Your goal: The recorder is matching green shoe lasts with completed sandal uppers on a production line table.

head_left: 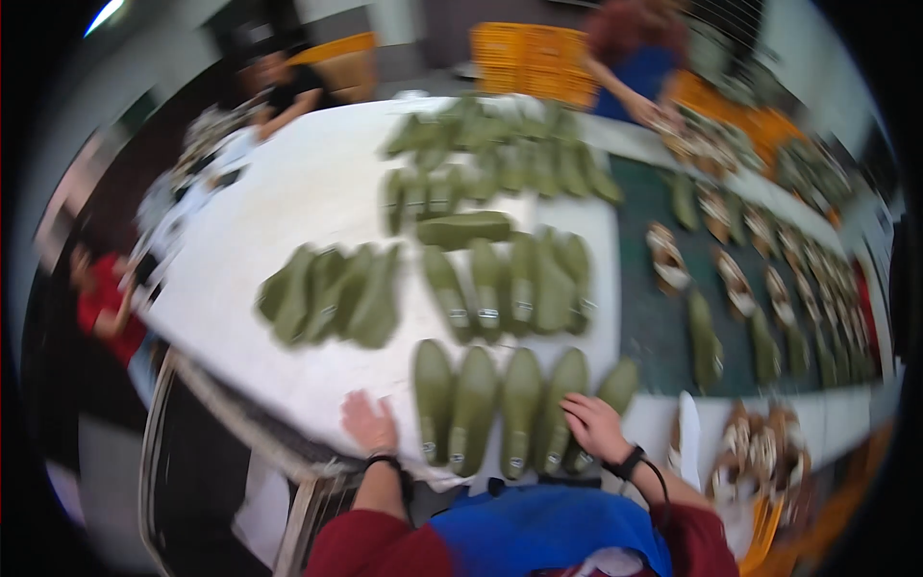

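My left hand (368, 423) lies flat on the white tabletop with its fingers spread, holding nothing, just left of a front row of olive-green sole-shaped pieces (473, 404). Those pieces stand side by side, toes away from me, with small pale labels at their heels. My right hand (594, 425) rests at the right end of that row. Its fingers are stretched over the edge of one green piece (562, 409), while another green piece (618, 385) is partly hidden beneath it.
More green pieces lie in a cluster (332, 293) and rows (505, 288) across the white table (221, 260). Right, a dark green belt (654, 332) carries brown-and-white shoes (667, 258) and green pieces. Several people are around the table; orange crates (529, 62) stand behind.
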Available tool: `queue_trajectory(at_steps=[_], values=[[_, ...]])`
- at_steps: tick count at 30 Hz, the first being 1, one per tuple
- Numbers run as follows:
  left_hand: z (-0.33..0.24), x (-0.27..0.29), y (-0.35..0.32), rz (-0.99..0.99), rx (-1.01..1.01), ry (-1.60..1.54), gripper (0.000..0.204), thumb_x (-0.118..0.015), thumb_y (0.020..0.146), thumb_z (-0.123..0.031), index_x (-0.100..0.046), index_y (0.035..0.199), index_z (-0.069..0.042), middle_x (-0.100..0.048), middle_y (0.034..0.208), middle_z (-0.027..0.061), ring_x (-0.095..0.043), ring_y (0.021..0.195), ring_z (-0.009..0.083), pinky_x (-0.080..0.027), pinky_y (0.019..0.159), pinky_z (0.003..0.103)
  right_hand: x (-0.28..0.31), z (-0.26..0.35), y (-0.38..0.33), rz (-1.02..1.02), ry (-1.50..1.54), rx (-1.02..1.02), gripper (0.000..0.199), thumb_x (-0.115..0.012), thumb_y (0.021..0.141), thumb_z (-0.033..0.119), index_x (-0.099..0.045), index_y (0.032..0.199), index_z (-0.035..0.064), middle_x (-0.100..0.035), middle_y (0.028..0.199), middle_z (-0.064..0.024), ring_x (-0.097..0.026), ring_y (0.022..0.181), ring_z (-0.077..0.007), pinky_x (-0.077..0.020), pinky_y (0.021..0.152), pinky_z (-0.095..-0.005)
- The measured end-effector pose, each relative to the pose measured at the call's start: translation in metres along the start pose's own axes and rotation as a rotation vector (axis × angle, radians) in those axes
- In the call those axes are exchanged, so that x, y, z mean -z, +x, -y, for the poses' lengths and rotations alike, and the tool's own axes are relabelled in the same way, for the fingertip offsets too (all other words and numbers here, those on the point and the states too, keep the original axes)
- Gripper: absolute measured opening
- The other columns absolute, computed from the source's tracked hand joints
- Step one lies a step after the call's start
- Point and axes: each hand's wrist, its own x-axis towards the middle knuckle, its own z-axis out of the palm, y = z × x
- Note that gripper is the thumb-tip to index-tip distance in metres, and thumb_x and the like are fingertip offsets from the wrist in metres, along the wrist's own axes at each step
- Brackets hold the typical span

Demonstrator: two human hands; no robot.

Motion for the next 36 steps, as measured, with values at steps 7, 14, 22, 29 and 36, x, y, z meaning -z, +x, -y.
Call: queue_trajectory(at_steps=[7,14,22,29,36], values=[[-0.021,0.012,0.007,0.138,0.012,0.034,0.050,-0.046,0.086,-0.036,-0.041,0.128,-0.009,-0.035,0.138,0.0098,-0.031,0.126,0.0314,-0.024,0.101,0.049,0.010,-0.006,-0.014,0.022,-0.009,-0.126,0.022,-0.054,0.082,0.019,-0.063,0.098,0.0072,-0.060,0.105,-0.0078,-0.057,0.090,-0.0258,-0.0444,0.080,-0.0362],[-0.017,0.012,-0.003,0.166,0.055,0.073,0.052,-0.042,0.087,-0.040,-0.040,0.130,-0.010,-0.034,0.139,0.0085,-0.030,0.127,0.0291,-0.023,0.102,0.048,0.013,-0.009,-0.027,-0.016,0.035,-0.149,0.021,-0.056,0.080,0.019,-0.063,0.095,0.0066,-0.061,0.098,-0.0072,-0.057,0.090,-0.0250,-0.0433,0.081,-0.0362],[-0.017,0.009,0.000,0.167,0.029,0.075,0.051,-0.040,0.089,-0.042,-0.040,0.130,-0.012,-0.034,0.139,0.0073,-0.031,0.127,0.0286,-0.024,0.101,0.047,0.022,0.001,-0.061,-0.050,-0.141,-0.250,0.041,-0.062,0.073,0.021,-0.054,0.112,0.0104,-0.043,0.123,-0.0161,-0.040,0.113,-0.0365,-0.0393,0.090,-0.0457],[-0.013,0.010,0.002,0.160,0.048,0.102,0.052,-0.039,0.089,-0.044,-0.040,0.130,-0.013,-0.035,0.139,0.0060,-0.032,0.126,0.0283,-0.025,0.100,0.046,0.039,0.014,-0.074,0.240,-0.095,-0.630,0.065,-0.053,0.078,0.017,-0.025,0.136,0.0204,-0.036,0.119,-0.0358,-0.059,0.065,-0.0426,-0.0505,0.056,-0.0436],[-0.011,0.005,0.002,0.161,0.041,0.108,0.052,-0.038,0.089,-0.043,-0.040,0.130,-0.012,-0.035,0.139,0.0059,-0.032,0.126,0.0281,-0.025,0.101,0.046,0.044,-0.088,-0.005,-0.048,-0.258,-0.637,0.055,-0.052,0.080,0.021,-0.031,0.131,0.0177,-0.054,0.089,-0.0239,-0.058,0.073,-0.0400,-0.0476,0.066,-0.0474]])
